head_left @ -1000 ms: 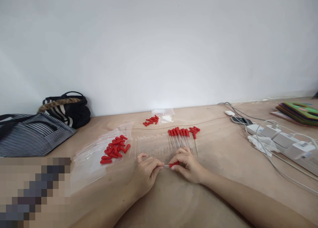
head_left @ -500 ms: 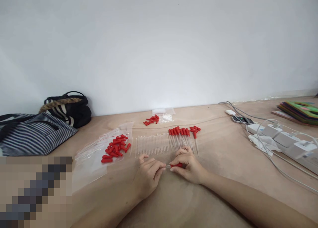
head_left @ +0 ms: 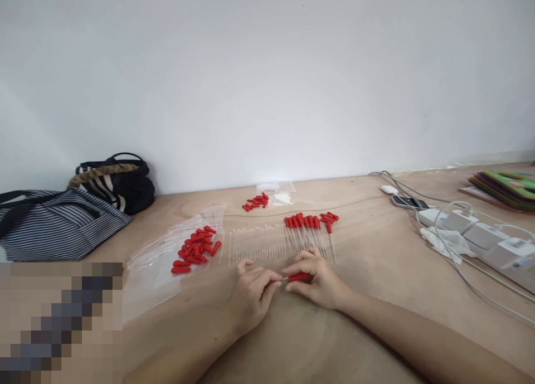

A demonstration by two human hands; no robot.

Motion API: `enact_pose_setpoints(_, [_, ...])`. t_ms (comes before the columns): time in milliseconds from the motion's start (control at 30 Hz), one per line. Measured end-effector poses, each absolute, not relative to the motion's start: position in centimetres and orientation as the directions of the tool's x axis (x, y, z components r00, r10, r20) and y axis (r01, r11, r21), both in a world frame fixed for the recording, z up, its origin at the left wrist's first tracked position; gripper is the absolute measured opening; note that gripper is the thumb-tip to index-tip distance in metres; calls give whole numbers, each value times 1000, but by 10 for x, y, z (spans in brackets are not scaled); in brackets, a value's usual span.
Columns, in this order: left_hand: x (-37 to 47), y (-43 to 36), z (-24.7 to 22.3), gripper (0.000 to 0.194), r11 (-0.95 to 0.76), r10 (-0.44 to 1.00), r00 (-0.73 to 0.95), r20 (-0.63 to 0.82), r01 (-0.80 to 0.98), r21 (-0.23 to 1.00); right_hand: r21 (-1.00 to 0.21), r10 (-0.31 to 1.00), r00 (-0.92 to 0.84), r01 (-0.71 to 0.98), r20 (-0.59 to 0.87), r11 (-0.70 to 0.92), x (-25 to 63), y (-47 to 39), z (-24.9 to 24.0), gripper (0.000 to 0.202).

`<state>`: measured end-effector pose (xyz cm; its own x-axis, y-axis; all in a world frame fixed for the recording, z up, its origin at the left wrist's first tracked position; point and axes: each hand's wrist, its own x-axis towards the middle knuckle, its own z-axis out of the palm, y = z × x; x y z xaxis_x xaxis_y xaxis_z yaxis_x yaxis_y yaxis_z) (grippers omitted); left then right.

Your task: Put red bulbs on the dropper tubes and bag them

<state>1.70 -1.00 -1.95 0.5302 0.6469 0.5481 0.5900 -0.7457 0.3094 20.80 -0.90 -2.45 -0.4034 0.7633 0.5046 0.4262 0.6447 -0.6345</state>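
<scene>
Bags of clear plastic (head_left: 152, 283) lie at left on the tan tabletop (head_left: 376, 250), bearing a pile of glossy red bulbs (head_left: 195, 249). Next comes a row of thin clear tubes (head_left: 257, 243); nearer, the left hand's (head_left: 256, 289) fingers pinch a slim clear tube (head_left: 285, 280). It runs to a red teardrop-shaped bulb (head_left: 298, 277) pinched in the right hand's (head_left: 320, 283) fingers, with red-capped clear droppers (head_left: 310, 221) side by side beyond.

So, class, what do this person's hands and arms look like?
The left hand and right hand wear no gloves, and no ring can be made out. The left forearm and right forearm show no sleeve, watch or bracelet; a small spot marks the left one.
</scene>
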Motion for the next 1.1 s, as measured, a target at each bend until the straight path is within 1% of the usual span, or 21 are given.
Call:
enact_pose_setpoints(67, [16,-10,-18,15,-733,665,528,528,597,327,-629,768,-391,442,507,640,211,-9,-24,25])
enact_pose_setpoints(200, [16,-11,-16,15,-716,691,535,486,598,360,-603,755,-381,454,534,656,212,-10,-24,11])
enact_pose_setpoints(333, [18,-13,-16,16,-690,719,503,479,594,413,-596,744,-334,449,579,666,208,-11,-23,11])
enact_pose_setpoints(500, [20,-13,-15,17,-680,731,492,472,580,448,-604,740,-296,435,604,668,204,-11,-23,12])
enact_pose_setpoints(700, [18,-12,-18,17,-670,741,491,458,584,458,-600,754,-324,461,572,654,202,-10,-25,16])
enact_pose_setpoints(833, [15,-11,-18,16,-658,752,496,435,606,446,-628,779,-358,461,515,627,208,-9,-24,31])
enact_pose_setpoints(867, [14,-11,-17,16,-655,755,497,428,611,445,-633,782,-365,459,504,623,211,-8,-24,30])
enact_pose_setpoints(967, [14,-11,-16,15,-655,755,501,423,617,437,-641,781,-394,448,484,623,215,-6,-21,17])
enact_pose_setpoints(1100, [15,-11,-15,16,-657,751,501,429,624,423,-651,792,-399,455,461,608,213,-7,-18,15])
